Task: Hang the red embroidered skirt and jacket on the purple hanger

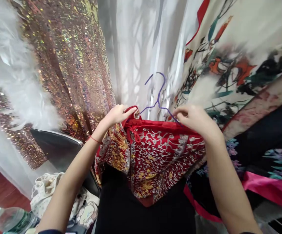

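Note:
A red garment with silver and gold embroidery hangs spread in front of my black-clad lap, its lower edge coming to a point. A thin purple hanger sits at its top, hook upward, the ends of its arms hidden by cloth and fingers. At the garment's upper left, my left hand is closed on the red edge, thumb along a folded strip with a round ornament. My right hand has its fingers curled at the hanger's right arm, just above the garment's top edge. A red tie dangles below the left top corner.
Sequined fabric with white feather trim hangs to the left, white sheer cloth behind. Printed cream cloth and dark floral fabric lie right. Lower left are a black chair back, a white bag and a bottle.

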{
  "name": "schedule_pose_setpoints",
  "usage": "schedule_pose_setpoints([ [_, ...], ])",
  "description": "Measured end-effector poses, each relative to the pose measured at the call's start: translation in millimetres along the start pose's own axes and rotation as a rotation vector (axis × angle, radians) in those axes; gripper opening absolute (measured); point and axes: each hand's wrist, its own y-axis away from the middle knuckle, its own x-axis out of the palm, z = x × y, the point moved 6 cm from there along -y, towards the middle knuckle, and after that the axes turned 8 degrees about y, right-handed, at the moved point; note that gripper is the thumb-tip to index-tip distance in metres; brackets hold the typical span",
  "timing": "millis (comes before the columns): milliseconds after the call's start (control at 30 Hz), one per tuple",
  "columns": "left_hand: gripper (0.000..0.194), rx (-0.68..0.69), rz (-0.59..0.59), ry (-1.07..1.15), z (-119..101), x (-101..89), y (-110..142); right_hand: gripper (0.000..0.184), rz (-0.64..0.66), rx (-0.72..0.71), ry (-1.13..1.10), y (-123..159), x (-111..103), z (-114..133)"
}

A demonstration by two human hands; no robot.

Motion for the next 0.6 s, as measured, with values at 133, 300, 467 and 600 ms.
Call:
schedule_pose_setpoints([
  [133, 0.055, -0.065, -0.214, 0.090, -2, -10.5, -10, 0.031, 0.520, -0.127, -0.383, -7, 38, -27],
  [300, 0.053, -0.031, -0.384, 0.509, -44, -18.8, -16, 0.070, 0.596, -0.263, -0.460, -15, 50, -13],
  [467, 0.045, 0.023, -0.264, 0.597, -88, -8.5, -14, 0.089, 0.551, -0.428, -0.422, -22, 58, 6],
  [600, 0.043, 0.076, -0.272, 0.539, -88, -11.3, -8, 0.091, 0.547, -0.500, -0.416, -27, 64, 18],
])
